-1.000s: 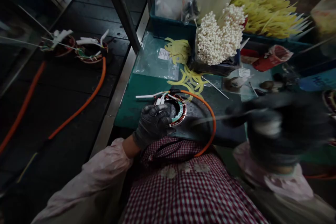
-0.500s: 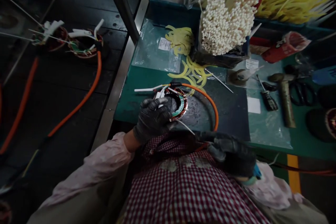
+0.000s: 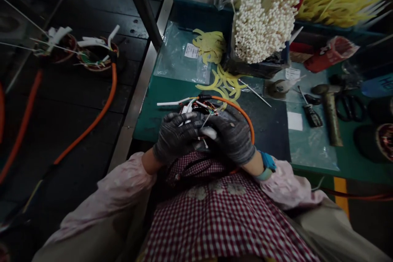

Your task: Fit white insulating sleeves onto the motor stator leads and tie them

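A motor stator with copper windings and white sleeved leads is held near the table's front edge, an orange cable looping off it to the right. My left hand, in a dark grey glove, is closed on its left and near side. My right hand, gloved the same, curls around its right side, thumb against the near rim. A thin white cable tie sticks up between the hands. Another small white end shows below the fingers. The hands hide most of the stator's near half.
Yellow curved strips and a loose white tie lie behind the stator. Farther back stands a bin of white ties. A screwdriver, hammer and scissors lie right. More stators are at the left.
My right hand has moved left and up from the table's front edge to the stator's right side. The left hand stays on the stator.
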The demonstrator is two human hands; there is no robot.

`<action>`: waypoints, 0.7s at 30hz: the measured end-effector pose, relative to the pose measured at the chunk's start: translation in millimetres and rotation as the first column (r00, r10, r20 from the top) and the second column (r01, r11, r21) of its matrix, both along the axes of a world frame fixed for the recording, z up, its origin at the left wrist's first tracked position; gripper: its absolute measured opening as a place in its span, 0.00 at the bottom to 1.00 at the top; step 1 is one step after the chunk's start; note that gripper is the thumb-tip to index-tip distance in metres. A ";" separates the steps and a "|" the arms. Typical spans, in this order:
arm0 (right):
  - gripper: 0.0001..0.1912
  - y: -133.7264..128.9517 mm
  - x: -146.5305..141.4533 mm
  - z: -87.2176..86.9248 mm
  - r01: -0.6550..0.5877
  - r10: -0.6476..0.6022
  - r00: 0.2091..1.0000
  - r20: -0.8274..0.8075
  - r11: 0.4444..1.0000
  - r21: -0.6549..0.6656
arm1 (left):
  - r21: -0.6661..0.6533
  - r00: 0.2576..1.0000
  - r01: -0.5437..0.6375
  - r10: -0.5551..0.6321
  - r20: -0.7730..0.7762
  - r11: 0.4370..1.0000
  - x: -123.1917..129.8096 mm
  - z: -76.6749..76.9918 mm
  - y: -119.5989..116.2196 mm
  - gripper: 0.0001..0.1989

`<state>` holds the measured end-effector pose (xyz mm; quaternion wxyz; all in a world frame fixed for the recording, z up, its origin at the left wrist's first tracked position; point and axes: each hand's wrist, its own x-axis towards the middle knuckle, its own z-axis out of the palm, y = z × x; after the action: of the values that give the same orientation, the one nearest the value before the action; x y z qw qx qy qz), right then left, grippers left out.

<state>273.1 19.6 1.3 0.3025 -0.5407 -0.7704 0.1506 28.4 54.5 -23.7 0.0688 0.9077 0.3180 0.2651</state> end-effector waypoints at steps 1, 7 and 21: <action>0.19 7.0 -1.5 4.6 -0.023 0.022 0.999 -0.031 0.999 -0.026 | 0.018 1.000 -0.010 0.010 0.007 1.000 -0.1 -1.8 0.7 0.11; 0.17 24.4 4.2 23.7 -0.270 0.094 0.829 -0.552 0.931 -0.246 | 0.028 0.999 0.013 -0.014 0.032 1.000 1.8 -4.3 3.2 0.11; 0.10 16.9 20.1 4.0 -0.432 0.384 0.837 -0.390 0.901 -0.039 | 0.098 0.987 0.018 -0.033 0.155 0.995 5.7 -2.8 3.7 0.11</action>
<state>293.2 36.5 5.3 0.3694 -0.3433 -0.7852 0.3595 34.1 58.2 -26.5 0.0530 0.8903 0.2869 0.3497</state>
